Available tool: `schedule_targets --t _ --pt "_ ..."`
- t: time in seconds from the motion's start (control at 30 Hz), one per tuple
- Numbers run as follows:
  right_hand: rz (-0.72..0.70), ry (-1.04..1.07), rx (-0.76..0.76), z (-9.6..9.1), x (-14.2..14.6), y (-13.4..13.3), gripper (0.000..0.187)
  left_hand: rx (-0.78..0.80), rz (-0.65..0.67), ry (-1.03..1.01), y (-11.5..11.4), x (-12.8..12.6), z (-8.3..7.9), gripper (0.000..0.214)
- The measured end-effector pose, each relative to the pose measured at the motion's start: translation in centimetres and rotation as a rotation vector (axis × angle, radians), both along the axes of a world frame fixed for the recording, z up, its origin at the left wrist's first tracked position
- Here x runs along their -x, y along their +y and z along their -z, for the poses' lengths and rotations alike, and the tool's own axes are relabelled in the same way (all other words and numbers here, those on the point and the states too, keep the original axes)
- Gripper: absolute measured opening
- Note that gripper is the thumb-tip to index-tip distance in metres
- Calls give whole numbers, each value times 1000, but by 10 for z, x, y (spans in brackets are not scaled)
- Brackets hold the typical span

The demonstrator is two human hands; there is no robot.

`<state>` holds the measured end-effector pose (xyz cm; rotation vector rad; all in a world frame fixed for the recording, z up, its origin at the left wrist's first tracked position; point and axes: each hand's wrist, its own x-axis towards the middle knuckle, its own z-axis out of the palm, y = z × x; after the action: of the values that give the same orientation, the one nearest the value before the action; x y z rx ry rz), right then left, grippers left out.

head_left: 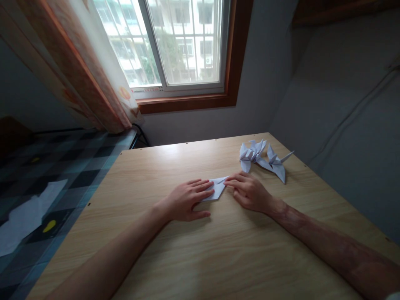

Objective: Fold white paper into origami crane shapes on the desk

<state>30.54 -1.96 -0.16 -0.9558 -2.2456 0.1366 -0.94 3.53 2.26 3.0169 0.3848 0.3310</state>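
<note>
A small piece of white folded paper (217,192) lies on the wooden table between my hands. My left hand (191,200) rests flat with fingers stretched over its left part, pressing it against the tabletop and hiding that side. At the paper's right corner, my right hand (248,191) has its fingers curled together, the fingertips pinching or pressing the tip. A crease runs along the paper's upper edge. Beyond my right hand, several white origami cranes (274,160) stand in a cluster, wings and pointed tips sticking out.
The light wooden table (175,262) spreads beneath both arms, its far edge near the wall. To the left, loose white paper sheets (26,218) lie on a bed with a checked cover (84,160). A curtain (78,62) hangs beside the barred window (187,46).
</note>
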Motion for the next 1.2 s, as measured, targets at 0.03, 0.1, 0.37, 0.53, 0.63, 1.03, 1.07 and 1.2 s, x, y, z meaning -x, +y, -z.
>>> schedule_targets --t 0.03,0.1,0.37,0.53,0.63,1.03,1.07,1.2 --pt "-66 -52 30 -2 2 -2 61 -10 -10 -8 0 0 0 69" --pt "-164 -165 112 -6 6 -7 79 -21 -19 -24 -1 0 1 67" --pt "-139 -315 262 -1 9 -9 76 -3 -7 -56 1 0 4 67" --pt "-56 -311 275 1 3 -5 74 22 -14 -37 0 0 2 66" --pt "5 -300 271 4 -2 0 73 21 -10 -35 0 0 1 66" --pt "248 -9 22 8 -5 6 39 18 -16 -38 0 1 4 64" --pt "225 3 -5 6 -4 5 34 15 -17 -40 0 1 4 64" --pt "60 -78 0 1 -1 -1 35 15 -11 -56 0 0 3 63"
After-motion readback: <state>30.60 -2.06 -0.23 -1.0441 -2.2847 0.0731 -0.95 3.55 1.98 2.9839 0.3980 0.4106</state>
